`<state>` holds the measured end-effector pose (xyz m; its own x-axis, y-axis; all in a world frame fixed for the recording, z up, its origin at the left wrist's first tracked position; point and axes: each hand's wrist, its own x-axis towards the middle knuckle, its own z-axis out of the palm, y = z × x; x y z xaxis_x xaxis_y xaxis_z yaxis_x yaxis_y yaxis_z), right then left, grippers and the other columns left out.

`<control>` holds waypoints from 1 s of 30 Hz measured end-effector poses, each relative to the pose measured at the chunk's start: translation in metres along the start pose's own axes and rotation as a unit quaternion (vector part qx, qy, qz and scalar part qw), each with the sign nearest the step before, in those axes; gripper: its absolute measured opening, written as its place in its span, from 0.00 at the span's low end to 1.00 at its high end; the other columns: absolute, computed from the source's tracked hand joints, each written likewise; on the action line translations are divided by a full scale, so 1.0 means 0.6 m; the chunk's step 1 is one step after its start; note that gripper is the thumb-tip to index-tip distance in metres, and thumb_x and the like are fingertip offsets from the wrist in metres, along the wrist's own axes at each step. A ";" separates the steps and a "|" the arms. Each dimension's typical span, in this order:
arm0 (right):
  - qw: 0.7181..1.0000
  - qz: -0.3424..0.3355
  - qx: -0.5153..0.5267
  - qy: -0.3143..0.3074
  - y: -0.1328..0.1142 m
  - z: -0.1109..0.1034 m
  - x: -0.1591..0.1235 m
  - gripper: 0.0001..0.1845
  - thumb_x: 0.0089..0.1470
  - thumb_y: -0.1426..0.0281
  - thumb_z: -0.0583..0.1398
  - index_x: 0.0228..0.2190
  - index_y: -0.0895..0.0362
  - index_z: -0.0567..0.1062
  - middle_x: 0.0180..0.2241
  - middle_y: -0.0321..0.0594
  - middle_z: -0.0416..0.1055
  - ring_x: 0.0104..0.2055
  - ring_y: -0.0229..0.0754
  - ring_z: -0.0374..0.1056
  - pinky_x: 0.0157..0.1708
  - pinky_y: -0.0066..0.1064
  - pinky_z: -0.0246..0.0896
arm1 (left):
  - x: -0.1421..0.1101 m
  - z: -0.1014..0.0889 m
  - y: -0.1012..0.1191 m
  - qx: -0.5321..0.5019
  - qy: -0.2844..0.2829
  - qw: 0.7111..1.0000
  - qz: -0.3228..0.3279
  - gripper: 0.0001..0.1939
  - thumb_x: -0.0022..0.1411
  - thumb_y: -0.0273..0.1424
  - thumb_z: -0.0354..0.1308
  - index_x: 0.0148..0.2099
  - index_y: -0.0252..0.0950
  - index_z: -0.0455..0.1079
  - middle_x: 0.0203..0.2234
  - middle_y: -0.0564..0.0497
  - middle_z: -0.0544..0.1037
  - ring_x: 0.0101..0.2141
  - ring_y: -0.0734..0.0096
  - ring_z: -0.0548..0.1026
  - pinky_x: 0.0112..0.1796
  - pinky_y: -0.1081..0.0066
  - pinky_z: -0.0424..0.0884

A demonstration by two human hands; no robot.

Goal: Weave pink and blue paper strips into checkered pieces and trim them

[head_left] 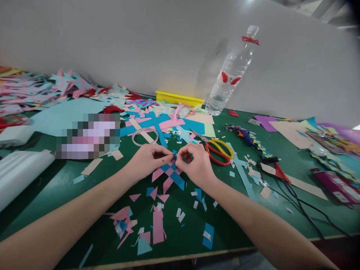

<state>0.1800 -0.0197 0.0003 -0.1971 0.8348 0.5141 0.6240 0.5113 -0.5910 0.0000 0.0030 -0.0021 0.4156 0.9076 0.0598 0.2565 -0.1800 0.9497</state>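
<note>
A small woven piece of pink and blue paper strips point(170, 173) is pinched between my two hands over the green table. My left hand point(150, 159) grips its top edge from the left with thumb and forefinger. From the right, my right hand point(195, 162) pinches the same top end, fingers curled. The strips' loose ends fan out below the fingertips, and the part between the fingers is hidden. Just right of my right hand lie scissors point(218, 150) with red and yellow handles. A clear tape roll point(145, 137) rests beyond my left hand.
Paper scraps point(158, 225) litter the green table point(233, 225). A tilted water bottle point(232, 75) stands by the grey wall, near a yellow strip point(180, 99). A glue gun point(247, 137) with a black cable lies right. Woven strips point(30, 90) are heaped left, near a blurred-out object point(90, 138).
</note>
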 end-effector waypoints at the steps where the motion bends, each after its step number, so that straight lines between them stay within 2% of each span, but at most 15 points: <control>1: 1.000 0.012 0.007 -0.002 0.000 -0.001 0.001 0.05 0.46 0.74 0.60 0.21 0.56 0.69 0.22 0.31 0.65 0.27 0.36 0.60 0.37 0.32 0.55 | 0.000 0.000 -0.001 0.001 0.002 1.000 -0.004 0.08 0.55 0.37 0.61 0.32 0.38 0.76 0.27 0.53 0.79 0.30 0.71 0.74 0.32 0.73 0.69; 7: 0.998 0.052 0.040 -0.012 0.004 -0.002 0.006 0.05 0.47 0.72 0.60 0.22 0.56 0.70 0.22 0.32 0.67 0.27 0.36 0.61 0.36 0.33 0.57 | 0.001 -0.003 -0.004 0.004 0.015 0.999 -0.031 0.11 0.54 0.40 0.62 0.33 0.37 0.76 0.28 0.51 0.78 0.31 0.68 0.74 0.33 0.71 0.69; 12: 0.993 0.077 0.086 -0.020 0.011 -0.002 0.007 0.05 0.47 0.71 0.59 0.22 0.56 0.69 0.23 0.33 0.67 0.26 0.36 0.61 0.29 0.30 0.57 | 0.001 -0.004 -0.007 -0.004 0.025 0.999 -0.040 0.11 0.53 0.40 0.63 0.32 0.37 0.76 0.27 0.52 0.78 0.30 0.69 0.73 0.33 0.71 0.68; 17: 0.991 0.100 0.094 -0.004 0.017 -0.006 0.012 0.05 0.46 0.71 0.59 0.21 0.57 0.69 0.22 0.34 0.66 0.26 0.36 0.61 0.27 0.29 0.58 | 0.004 -0.006 -0.009 -0.009 0.035 0.999 -0.041 0.10 0.53 0.39 0.63 0.32 0.38 0.76 0.27 0.52 0.78 0.31 0.69 0.74 0.34 0.72 0.69; 21: 0.990 0.111 0.089 0.016 0.031 -0.009 0.019 0.04 0.46 0.70 0.59 0.23 0.57 0.70 0.22 0.34 0.67 0.26 0.36 0.62 0.26 0.28 0.58 | 0.005 -0.007 -0.007 0.050 0.027 0.998 -0.024 0.11 0.55 0.40 0.61 0.35 0.39 0.77 0.29 0.52 0.79 0.32 0.68 0.75 0.34 0.70 0.70; 24: 0.991 0.101 0.075 0.033 0.049 -0.011 0.025 0.05 0.47 0.70 0.58 0.23 0.57 0.70 0.22 0.34 0.67 0.25 0.36 0.61 0.26 0.28 0.57 | 0.003 -0.008 -0.008 0.094 0.030 0.995 -0.020 0.12 0.55 0.41 0.61 0.36 0.40 0.77 0.32 0.52 0.80 0.34 0.66 0.76 0.36 0.69 0.72; 30: 0.996 0.065 0.018 0.055 0.076 -0.014 0.034 0.04 0.47 0.71 0.58 0.22 0.56 0.69 0.22 0.34 0.66 0.24 0.35 0.61 0.27 0.28 0.57 | 0.003 -0.010 -0.014 0.099 0.016 0.995 -0.008 0.20 0.56 0.42 0.60 0.48 0.38 0.73 0.34 0.51 0.80 0.34 0.65 0.77 0.37 0.67 0.74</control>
<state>0.2109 0.0187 -0.0109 -0.0308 0.8683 0.4951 0.6104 0.4086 -0.6786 -0.0068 0.0084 -0.0083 0.3822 0.9222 0.0581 0.4316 -0.2337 0.8713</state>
